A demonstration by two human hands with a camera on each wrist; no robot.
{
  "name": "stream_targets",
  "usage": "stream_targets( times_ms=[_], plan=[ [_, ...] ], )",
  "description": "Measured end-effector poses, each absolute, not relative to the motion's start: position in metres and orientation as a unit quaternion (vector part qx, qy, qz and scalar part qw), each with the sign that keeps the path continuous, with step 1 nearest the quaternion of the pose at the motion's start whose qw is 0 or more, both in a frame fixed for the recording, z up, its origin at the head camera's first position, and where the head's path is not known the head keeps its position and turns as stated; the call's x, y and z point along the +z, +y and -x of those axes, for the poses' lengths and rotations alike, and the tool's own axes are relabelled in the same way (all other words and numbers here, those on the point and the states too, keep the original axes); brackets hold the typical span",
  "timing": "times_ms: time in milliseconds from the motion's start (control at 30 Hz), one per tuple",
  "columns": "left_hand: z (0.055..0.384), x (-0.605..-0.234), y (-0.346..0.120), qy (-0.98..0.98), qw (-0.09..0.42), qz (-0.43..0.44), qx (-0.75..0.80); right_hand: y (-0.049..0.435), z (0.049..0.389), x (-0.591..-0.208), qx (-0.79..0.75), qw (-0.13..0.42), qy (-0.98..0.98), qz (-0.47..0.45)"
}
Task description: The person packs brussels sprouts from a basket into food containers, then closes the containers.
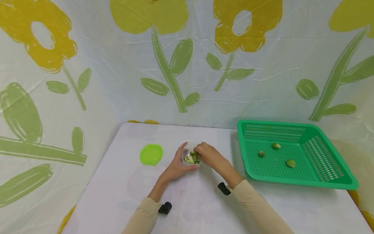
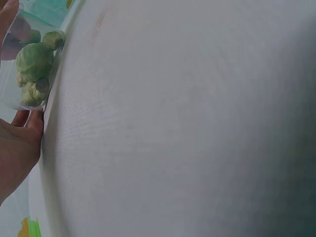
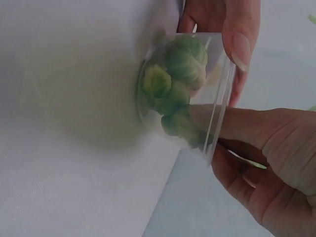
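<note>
A clear plastic tub stands on the table with several Brussels sprouts inside. My left hand grips the tub from its left side, fingers and thumb spread round the wall. From the right, my right hand reaches over the rim. Its thumb is down inside the tub in the right wrist view, pinching a Brussels sprout near the wall. A larger sprout lies beside it. The fingertips opposite that thumb are partly hidden.
A bright green lid lies on the white table, left of the tub. To the right stands a green plastic basket with 3 Brussels sprouts on its bottom. A flower-printed sheet hangs behind the table.
</note>
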State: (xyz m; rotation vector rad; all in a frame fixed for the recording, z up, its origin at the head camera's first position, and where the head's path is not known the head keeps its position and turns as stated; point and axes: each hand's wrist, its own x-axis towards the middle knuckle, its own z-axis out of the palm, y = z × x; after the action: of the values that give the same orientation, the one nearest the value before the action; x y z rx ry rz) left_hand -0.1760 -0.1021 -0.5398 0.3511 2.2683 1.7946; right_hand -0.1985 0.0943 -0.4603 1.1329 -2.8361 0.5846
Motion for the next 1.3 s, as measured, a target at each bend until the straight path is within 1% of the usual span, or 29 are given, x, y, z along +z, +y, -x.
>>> stream_targets(
  times_ms=[267,467,567,667,867,1167,1300],
  plan=[
    [0.177,-0.542,-0.101,0.78,0.11,-0.127,0.603,0.088,0.2,-0.456,0.166,-0.005,-0.922,-0.35],
    [0.175,-0.54,-0.099,0.775,0.111,-0.122,0.61,0.092,0.201,-0.45,0.154,-0.026,-0.915,-0.373],
    [0.173,-0.534,-0.099,0.775,0.114,-0.119,0.61,0.097,0.202,-0.448,0.149,-0.026,-0.908,-0.39],
    [0.173,-0.534,-0.1,0.777,0.116,-0.114,0.608,0.104,0.202,-0.448,0.153,-0.018,-0.902,-0.404],
    [0.176,-0.54,-0.101,0.781,0.115,-0.117,0.603,0.119,0.2,-0.443,0.163,0.005,-0.901,-0.403],
    [0.178,-0.546,-0.102,0.797,0.107,-0.114,0.584,0.143,0.201,-0.427,0.189,0.058,-0.893,-0.404],
    [0.178,-0.546,-0.103,0.798,0.104,-0.115,0.583,0.154,0.203,-0.42,0.194,0.065,-0.892,-0.403]
  ],
)
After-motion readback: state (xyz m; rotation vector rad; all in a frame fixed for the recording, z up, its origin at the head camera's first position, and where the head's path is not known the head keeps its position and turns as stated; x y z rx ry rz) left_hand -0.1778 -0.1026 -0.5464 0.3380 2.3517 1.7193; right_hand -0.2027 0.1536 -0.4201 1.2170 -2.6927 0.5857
